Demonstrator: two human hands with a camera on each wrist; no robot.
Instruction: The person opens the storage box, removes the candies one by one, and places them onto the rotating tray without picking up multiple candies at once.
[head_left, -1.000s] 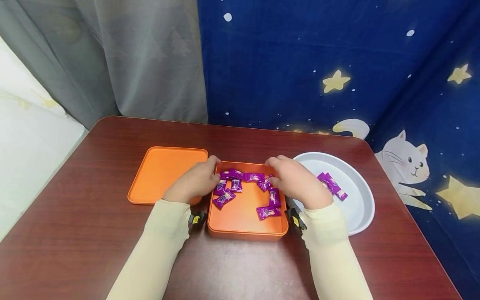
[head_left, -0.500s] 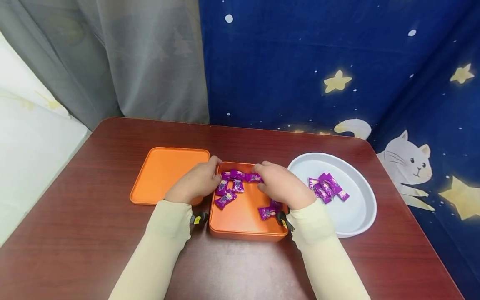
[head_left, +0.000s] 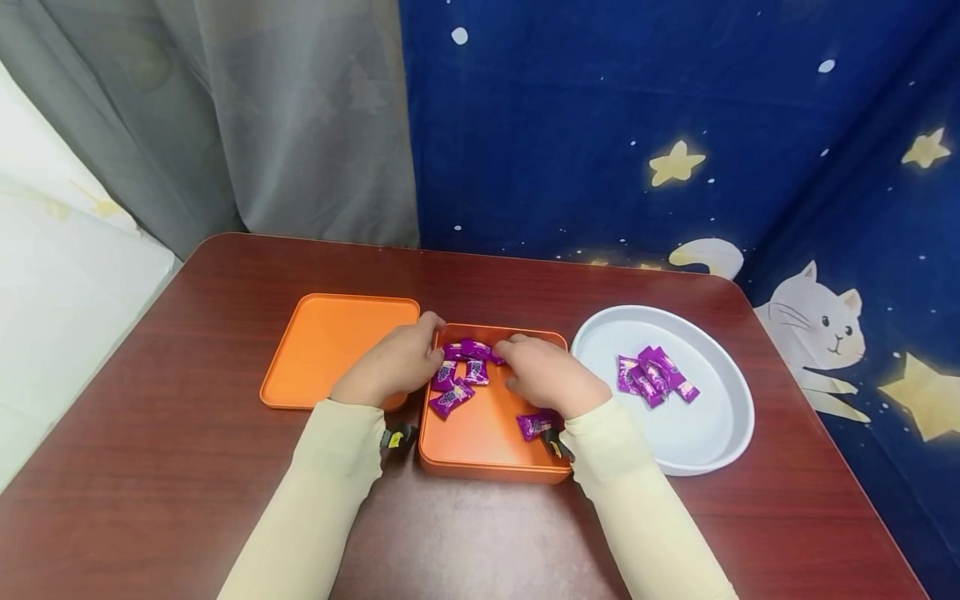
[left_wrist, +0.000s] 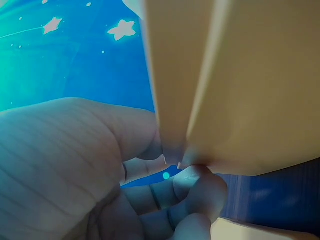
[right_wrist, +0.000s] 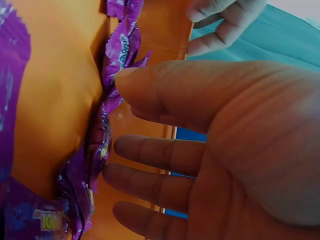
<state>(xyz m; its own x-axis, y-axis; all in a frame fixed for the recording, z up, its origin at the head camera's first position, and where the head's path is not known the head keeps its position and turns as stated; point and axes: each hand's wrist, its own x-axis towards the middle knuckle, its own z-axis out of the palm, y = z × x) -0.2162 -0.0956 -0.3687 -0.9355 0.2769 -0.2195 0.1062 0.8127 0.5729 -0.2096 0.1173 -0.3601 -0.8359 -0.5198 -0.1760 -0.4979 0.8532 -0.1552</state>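
Head view: one orange box (head_left: 487,435), lid off, stands on the tabletop (head_left: 187,450). One orange lid (head_left: 333,342) lies flat just beside it on my left; one white dish (head_left: 697,446) sits just beside it on my right.

Boxed packets (head_left: 452,399), purple: several, most gathered toward the far left corner, one near the right side, others possibly hidden under my right hand (head_left: 551,375). Dish packets (head_left: 649,379), purple: one small overlapping heap.

Progress, by my judgement: partway. Done: box uncovered, some packets in the dish. Left: the lot is split between two containers, not gathered in one.

Item, right fingers (right_wrist: 150,153): spread, nearly straight, thumb apart. Tips are at the packets along the far wall; I see none gripped, and cannot confirm light contact.

Item, left hand (head_left: 393,362): left fingers (left_wrist: 204,196) curled opposite the thumb, grasping the box wall near its far left corner.
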